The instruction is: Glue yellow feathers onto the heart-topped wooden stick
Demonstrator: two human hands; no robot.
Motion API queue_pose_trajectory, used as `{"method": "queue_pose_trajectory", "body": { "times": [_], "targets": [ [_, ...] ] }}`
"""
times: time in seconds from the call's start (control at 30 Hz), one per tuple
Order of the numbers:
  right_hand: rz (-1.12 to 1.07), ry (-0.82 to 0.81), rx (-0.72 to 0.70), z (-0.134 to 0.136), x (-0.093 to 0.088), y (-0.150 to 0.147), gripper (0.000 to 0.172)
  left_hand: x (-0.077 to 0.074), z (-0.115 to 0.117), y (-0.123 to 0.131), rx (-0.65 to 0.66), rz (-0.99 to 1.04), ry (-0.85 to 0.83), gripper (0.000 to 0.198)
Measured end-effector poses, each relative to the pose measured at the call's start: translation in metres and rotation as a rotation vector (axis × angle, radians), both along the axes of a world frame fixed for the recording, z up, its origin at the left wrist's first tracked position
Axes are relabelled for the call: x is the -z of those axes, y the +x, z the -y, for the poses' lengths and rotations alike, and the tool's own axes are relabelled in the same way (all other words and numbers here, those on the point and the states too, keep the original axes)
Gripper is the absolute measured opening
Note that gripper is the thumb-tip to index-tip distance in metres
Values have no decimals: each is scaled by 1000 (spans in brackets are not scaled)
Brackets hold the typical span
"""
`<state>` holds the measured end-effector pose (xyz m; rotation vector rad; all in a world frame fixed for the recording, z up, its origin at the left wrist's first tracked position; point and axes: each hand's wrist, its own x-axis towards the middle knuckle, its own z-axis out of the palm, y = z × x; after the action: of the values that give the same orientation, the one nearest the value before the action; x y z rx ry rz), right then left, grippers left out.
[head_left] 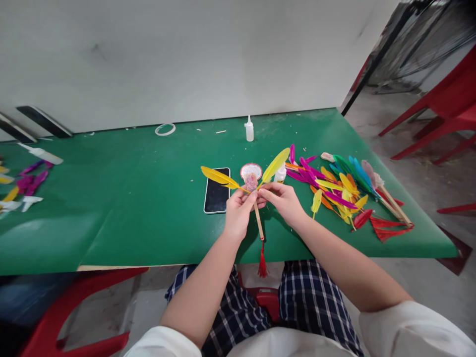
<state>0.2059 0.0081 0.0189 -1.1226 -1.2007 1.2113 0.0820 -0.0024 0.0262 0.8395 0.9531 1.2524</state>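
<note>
My left hand is closed round a thin wooden stick with a red tassel hanging from its lower end. A small pink patch sits at the stick's top. Two yellow feathers fan out from there, one to the left and one up to the right. My right hand pinches the base of the right yellow feather against the stick's top. Both hands hover just above the green table.
A dark phone lies left of my hands. A small glue bottle and a white ring sit near the wall. A heap of coloured feathers with sticks and red tassels lies at right. More feathers lie far left. Red chairs stand right.
</note>
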Motion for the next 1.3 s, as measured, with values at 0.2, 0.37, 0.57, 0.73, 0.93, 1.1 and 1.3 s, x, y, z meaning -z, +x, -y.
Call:
{"method": "queue_pose_trajectory", "body": {
  "times": [0.2, 0.37, 0.57, 0.73, 0.93, 1.1, 1.3],
  "targets": [
    [-22, -20, -5, 1, 0, 0, 27, 0, -1, 0, 38, 18, -1, 34],
    [5, 17, -13, 1, 0, 0, 28, -1, 0, 0, 78, 7, 14, 34],
    [20, 19, 4, 1, 0, -1, 26, -3, 2, 2, 137, 15, 16, 37],
    [-65, -41, 32, 2, -3, -1, 27, -3, 2, 1, 186, -12, -18, 40],
    [-145, -117, 82, 1, -4, -1, 29, -5, 2, 0, 259, -22, -20, 51],
    [-129, -80, 50, 2, -5, -1, 28, -5, 2, 0, 206, -36, -7, 56],
    [-69, -67, -3, 3, -5, -1, 27, -3, 1, 0, 211, -72, 20, 54]
  ]
}}
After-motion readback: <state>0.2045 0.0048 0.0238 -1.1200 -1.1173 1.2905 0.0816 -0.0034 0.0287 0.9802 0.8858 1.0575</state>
